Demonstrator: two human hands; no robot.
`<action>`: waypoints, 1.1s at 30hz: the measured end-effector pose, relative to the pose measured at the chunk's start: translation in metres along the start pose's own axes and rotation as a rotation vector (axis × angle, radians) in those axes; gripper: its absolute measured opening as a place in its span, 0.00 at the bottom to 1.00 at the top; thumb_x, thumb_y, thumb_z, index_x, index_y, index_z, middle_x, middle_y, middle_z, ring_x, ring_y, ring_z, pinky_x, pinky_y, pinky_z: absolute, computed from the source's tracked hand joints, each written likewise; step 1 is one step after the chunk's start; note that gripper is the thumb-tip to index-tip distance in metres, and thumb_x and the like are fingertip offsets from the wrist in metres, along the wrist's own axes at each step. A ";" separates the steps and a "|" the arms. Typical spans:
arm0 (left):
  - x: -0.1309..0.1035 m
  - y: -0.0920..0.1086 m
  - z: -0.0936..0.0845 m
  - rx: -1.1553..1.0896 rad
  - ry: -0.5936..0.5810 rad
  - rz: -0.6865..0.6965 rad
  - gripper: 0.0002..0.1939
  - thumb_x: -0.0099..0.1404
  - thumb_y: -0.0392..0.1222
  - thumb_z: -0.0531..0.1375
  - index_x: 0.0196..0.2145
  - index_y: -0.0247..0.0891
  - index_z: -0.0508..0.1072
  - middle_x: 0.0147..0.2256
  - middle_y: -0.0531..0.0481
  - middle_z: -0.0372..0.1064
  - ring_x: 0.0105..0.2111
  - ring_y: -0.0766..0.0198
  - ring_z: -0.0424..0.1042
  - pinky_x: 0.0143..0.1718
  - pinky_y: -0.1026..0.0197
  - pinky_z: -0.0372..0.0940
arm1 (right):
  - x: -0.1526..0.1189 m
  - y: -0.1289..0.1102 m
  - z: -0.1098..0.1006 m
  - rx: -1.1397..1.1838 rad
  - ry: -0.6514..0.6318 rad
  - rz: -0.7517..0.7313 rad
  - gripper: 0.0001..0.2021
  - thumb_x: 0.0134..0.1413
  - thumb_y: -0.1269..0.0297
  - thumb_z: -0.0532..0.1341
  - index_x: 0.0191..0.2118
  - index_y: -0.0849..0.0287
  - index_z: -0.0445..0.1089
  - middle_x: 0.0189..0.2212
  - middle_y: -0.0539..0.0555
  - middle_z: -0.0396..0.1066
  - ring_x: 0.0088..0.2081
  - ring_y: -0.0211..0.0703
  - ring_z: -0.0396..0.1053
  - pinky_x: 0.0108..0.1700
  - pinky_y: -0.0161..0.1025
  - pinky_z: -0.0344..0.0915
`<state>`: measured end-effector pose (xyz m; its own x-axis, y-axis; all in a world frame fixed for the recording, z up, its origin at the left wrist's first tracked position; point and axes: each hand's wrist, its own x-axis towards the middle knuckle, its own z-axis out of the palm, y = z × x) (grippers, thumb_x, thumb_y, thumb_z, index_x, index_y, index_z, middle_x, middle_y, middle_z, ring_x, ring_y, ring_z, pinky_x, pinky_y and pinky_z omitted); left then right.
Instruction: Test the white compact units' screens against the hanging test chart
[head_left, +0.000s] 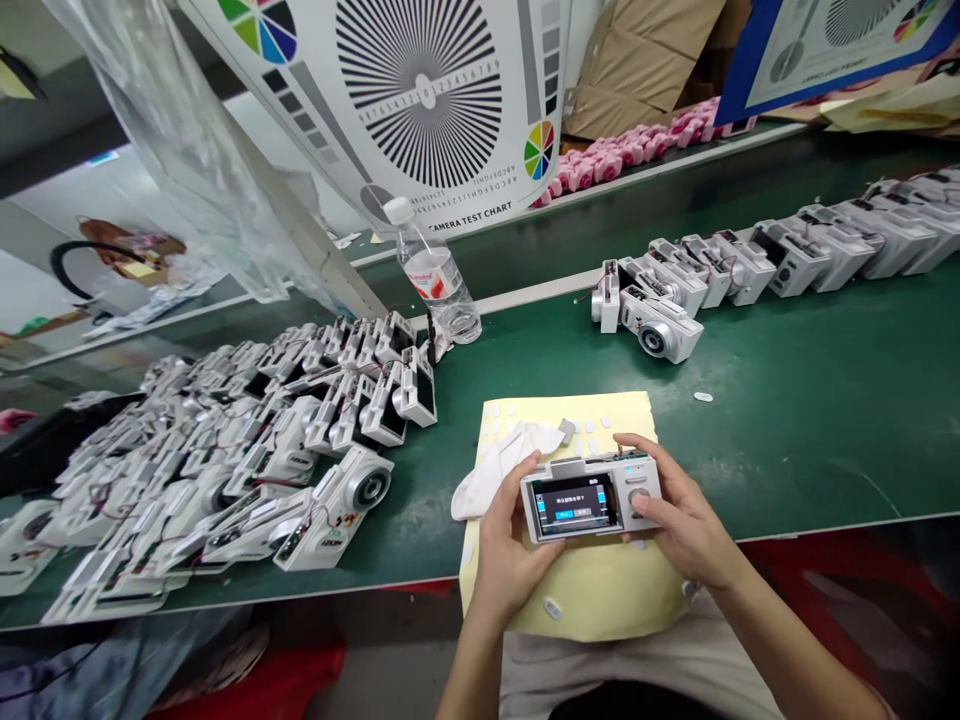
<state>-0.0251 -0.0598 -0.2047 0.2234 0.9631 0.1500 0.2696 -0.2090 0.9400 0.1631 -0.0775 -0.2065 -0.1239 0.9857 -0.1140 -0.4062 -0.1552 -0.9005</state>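
Observation:
A white digital camera (574,505) is held between both hands, its lit screen facing me with a dialog box on it. My left hand (504,545) grips the screen end, fingers behind and thumb along the lower edge. Around the button end closes my right hand (686,525), its thumb resting on the round control pad. The top of the camera lacks a cover, so a circuit board shows. Beneath lies a yellow sheet (570,610) dotted with small white oval pieces. A crumpled white cloth (499,470) sits on the sheet beside my left hand.
Many partly assembled white cameras (277,440) crowd the left of the green bench (787,420). Another row of cameras (795,250) runs along the back right. A water bottle (439,280) stands before a camera test chart (442,110). Pink cameras (622,155) line the shelf behind.

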 end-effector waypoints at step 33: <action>0.000 -0.002 -0.002 -0.077 -0.015 -0.097 0.36 0.46 0.45 0.67 0.51 0.41 0.59 0.47 0.45 0.64 0.46 0.54 0.67 0.46 0.57 0.64 | -0.002 -0.006 0.004 -0.050 -0.004 0.002 0.28 0.47 0.70 0.57 0.55 0.51 0.51 0.34 0.52 0.62 0.27 0.36 0.61 0.25 0.33 0.67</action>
<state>-0.0274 -0.0587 -0.2060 0.2141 0.9754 0.0530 0.2185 -0.1007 0.9706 0.1622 -0.0787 -0.1994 -0.1283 0.9851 -0.1143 -0.3603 -0.1536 -0.9201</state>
